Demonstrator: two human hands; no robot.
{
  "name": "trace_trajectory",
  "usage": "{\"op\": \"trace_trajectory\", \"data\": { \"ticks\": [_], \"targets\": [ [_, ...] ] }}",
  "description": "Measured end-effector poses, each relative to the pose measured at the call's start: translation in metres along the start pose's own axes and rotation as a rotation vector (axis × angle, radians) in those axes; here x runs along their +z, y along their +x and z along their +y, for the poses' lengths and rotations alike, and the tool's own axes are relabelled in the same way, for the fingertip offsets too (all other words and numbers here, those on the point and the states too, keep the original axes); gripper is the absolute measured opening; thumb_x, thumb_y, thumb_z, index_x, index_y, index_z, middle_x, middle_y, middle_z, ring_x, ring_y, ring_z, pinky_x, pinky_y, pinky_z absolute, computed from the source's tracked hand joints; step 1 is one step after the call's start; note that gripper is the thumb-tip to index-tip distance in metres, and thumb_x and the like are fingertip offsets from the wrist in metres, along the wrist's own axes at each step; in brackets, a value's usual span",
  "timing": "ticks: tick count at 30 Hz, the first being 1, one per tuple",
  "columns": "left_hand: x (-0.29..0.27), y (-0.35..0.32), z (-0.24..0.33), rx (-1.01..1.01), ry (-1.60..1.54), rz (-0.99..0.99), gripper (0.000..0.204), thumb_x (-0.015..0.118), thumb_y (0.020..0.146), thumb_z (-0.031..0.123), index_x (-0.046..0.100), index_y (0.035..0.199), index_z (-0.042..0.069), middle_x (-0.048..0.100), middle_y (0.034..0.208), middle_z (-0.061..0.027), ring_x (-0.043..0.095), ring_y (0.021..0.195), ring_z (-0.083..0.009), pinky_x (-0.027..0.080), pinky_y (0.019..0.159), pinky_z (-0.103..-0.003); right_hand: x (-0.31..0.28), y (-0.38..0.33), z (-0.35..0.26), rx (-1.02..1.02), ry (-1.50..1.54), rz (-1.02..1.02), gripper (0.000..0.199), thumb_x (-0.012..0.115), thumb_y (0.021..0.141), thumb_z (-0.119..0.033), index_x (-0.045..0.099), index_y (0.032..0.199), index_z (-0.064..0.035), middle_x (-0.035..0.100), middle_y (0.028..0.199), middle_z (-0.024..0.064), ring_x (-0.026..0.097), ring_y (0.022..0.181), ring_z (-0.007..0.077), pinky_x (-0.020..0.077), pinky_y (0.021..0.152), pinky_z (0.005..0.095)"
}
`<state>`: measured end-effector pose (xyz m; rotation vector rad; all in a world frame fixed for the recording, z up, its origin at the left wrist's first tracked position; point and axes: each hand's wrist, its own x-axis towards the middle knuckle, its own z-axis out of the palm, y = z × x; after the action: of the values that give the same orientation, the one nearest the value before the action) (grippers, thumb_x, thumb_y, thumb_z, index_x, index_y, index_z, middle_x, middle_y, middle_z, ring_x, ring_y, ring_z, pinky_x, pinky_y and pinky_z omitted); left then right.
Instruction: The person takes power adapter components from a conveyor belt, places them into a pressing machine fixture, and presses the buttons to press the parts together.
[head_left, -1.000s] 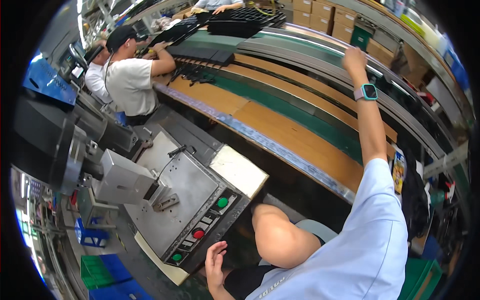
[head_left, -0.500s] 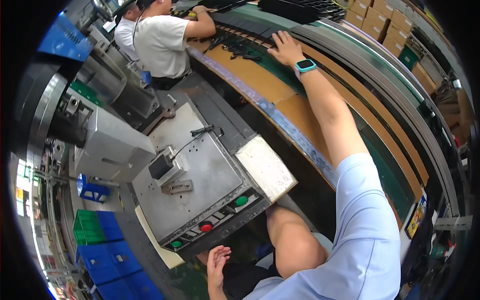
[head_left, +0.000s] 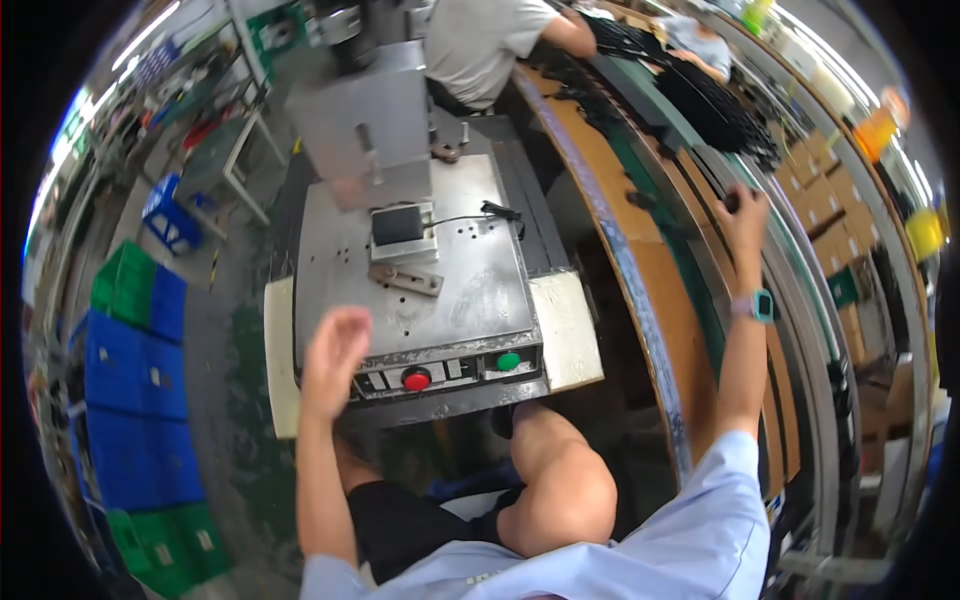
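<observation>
Hands first: the left hand (head_left: 335, 360) hovers loose and empty, fingers relaxed, over the front left edge of the steel worktop (head_left: 450, 290), close to the round red button (head_left: 417, 379). Beside that on the front panel sits a round green button (head_left: 509, 361). Brushed, scuffed metal plate here, flat, dotted with small holes, and plenty of bare room between the hand and the fixture. Further in, a small dark rectangular block (head_left: 398, 225) sits in a pale square fixture, with a thin black cable (head_left: 470, 215) trailing right from it. A cream pad (head_left: 565, 330) flanks the plate on the right. Out to the right, the right hand (head_left: 742, 215) is clenched around a small dark part, too blurred to tell its axis, above the curving green conveyor belt (head_left: 700, 300) with brown board edging. Far back, another person's grey shirt (head_left: 480, 40) shows.
</observation>
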<state>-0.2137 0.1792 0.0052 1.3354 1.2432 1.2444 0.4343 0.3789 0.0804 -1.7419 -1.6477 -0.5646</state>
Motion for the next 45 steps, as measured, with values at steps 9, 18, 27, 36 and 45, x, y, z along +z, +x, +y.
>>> {"op": "trace_trajectory", "data": {
  "ticks": [9,18,27,36,45],
  "targets": [
    [-0.011,0.153,-0.024,0.305,0.247,0.051,0.086,0.088,0.079,0.018,0.041,0.149,0.001,0.062,0.134,-0.0133,0.059,0.126,-0.0241,0.039,0.114,-0.040,-0.089,0.038,-0.164,-0.094,0.997,-0.127,0.052,0.070,0.091,0.000,0.049,0.138,-0.0023,0.059,0.123,0.0108,0.062,0.107,0.0188,0.0548,0.090,0.0296],
    [-0.015,-0.011,-0.009,0.312,-1.198,-0.117,0.113,0.089,0.079,0.031,0.017,0.163,0.009,0.053,0.110,-0.0009,0.055,0.111,-0.0185,0.048,0.105,-0.040,0.086,-0.073,-0.360,-0.462,1.026,-0.615,0.052,0.075,0.090,-0.017,0.053,0.135,-0.0015,0.056,0.116,0.0172,0.057,0.105,0.0321,0.0458,0.095,0.0392],
    [-0.012,-0.133,-0.046,-0.167,-0.696,0.500,0.051,0.063,0.099,0.005,0.042,0.144,0.016,0.056,0.112,-0.0109,0.060,0.101,-0.0187,0.055,0.080,-0.032,0.085,-0.089,-0.435,-0.964,0.576,-0.640,0.061,0.060,0.101,-0.026,0.041,0.157,-0.0144,0.045,0.150,0.0209,0.044,0.136,0.0412,0.0413,0.111,0.0495],
    [-0.019,-0.100,-0.071,0.159,0.317,0.578,0.045,0.078,0.084,0.003,0.057,0.123,0.006,0.061,0.107,-0.0075,0.061,0.096,-0.0181,0.050,0.091,-0.033,-0.019,-0.185,-0.347,-0.897,0.064,-0.835,0.131,0.094,0.062,-0.036,0.016,0.165,-0.0152,0.024,0.165,0.0234,0.025,0.152,0.0437,0.0277,0.117,0.0675],
    [0.068,-0.036,0.071,0.184,-0.235,0.002,0.063,0.067,0.098,0.032,0.040,0.151,0.010,0.051,0.147,-0.0101,0.049,0.124,-0.0149,0.037,0.109,-0.031,-0.056,-0.178,-0.397,-0.159,1.597,-1.726,0.080,0.077,0.093,-0.041,0.039,0.149,0.0021,0.064,0.127,0.0152,0.065,0.107,0.0237,0.0520,0.096,0.0350]
  ]
}}
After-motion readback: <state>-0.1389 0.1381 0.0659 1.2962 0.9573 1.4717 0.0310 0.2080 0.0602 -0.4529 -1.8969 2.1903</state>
